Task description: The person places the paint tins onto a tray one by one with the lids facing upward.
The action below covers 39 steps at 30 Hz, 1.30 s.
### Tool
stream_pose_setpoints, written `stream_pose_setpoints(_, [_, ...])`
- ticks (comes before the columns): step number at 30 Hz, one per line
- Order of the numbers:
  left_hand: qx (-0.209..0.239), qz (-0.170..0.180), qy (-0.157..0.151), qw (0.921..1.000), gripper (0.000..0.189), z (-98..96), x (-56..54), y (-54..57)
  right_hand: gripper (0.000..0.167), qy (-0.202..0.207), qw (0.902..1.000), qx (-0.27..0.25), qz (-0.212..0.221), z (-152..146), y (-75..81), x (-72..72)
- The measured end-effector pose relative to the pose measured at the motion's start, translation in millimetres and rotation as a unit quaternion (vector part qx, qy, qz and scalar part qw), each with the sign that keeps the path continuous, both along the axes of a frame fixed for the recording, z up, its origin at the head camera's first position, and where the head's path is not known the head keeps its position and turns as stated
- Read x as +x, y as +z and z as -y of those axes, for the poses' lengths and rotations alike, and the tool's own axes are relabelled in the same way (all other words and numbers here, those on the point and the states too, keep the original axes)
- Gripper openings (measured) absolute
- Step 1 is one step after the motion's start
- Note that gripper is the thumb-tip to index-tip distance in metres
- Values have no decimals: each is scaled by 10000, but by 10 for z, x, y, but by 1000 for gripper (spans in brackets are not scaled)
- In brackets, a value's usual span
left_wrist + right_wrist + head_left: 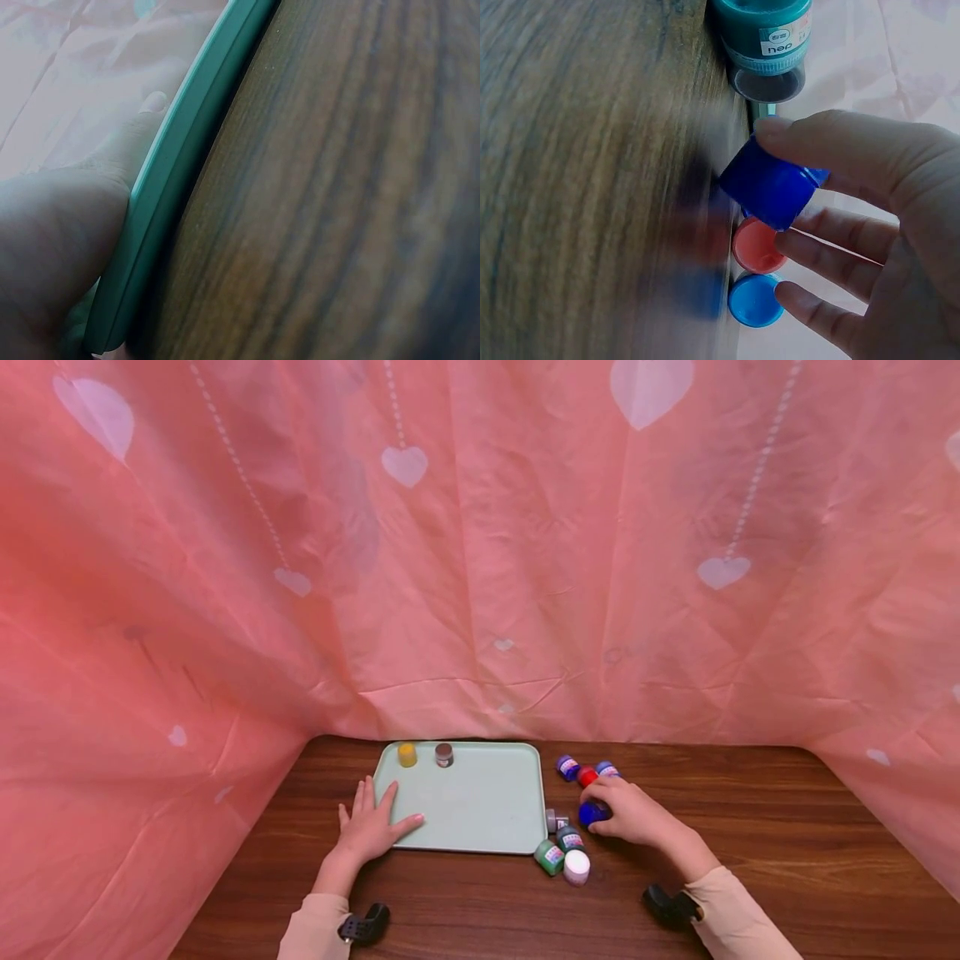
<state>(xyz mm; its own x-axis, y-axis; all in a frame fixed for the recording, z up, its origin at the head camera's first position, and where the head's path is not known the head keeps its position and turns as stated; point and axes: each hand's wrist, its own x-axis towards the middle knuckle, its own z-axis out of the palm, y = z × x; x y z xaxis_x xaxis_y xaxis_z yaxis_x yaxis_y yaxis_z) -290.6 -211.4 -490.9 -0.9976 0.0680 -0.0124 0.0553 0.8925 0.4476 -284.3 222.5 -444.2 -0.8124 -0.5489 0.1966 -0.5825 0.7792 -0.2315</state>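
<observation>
My right hand [628, 811] pinches a dark blue paint jar [592, 813] between thumb and fingers. In the right wrist view this jar [769, 184] is tilted, with the thumb on its near side. Just beyond it lie a red jar [587, 776], a blue-purple jar [567, 767] and a lighter blue jar [607, 768]. Fingers spread, my left hand [369, 831] rests on the left front corner of a pale green tray [480, 802]. A yellow jar [407, 755] and a brown jar [444, 755] stand at the tray's back left.
Beside the tray's right front corner are a grey-capped jar [557, 821], a dark teal jar [571, 839], a green jar [550, 857] and a white-topped jar [577, 867]. A pink curtain [480, 610] hangs behind the wooden table [465, 910].
</observation>
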Motion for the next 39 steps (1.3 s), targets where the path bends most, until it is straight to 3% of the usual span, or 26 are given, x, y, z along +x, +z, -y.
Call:
stream_pose_setpoints(14, [-5, -17, -36, 10000, 94, 16, -13, 23, 30, -250, 9987, -372, -237, -12, -19, -29])
stream_pose_setpoints(23, [42, -30, -52, 10000, 93, 20, -8, -11, 30, -480, 9925, -980, -543, -4, -22, -34])
stream_pose_setpoints(30, [16, 6, -20, 10000, 94, 33, -2, -6, 30, -474, 9876, -1428, -452, 109, 48, -44])
stream_pose_setpoints(39, [68, 14, -37, 10000, 95, 26, -21, 4, 32, -281, 9857, -1622, -349, 368, 164, -175])
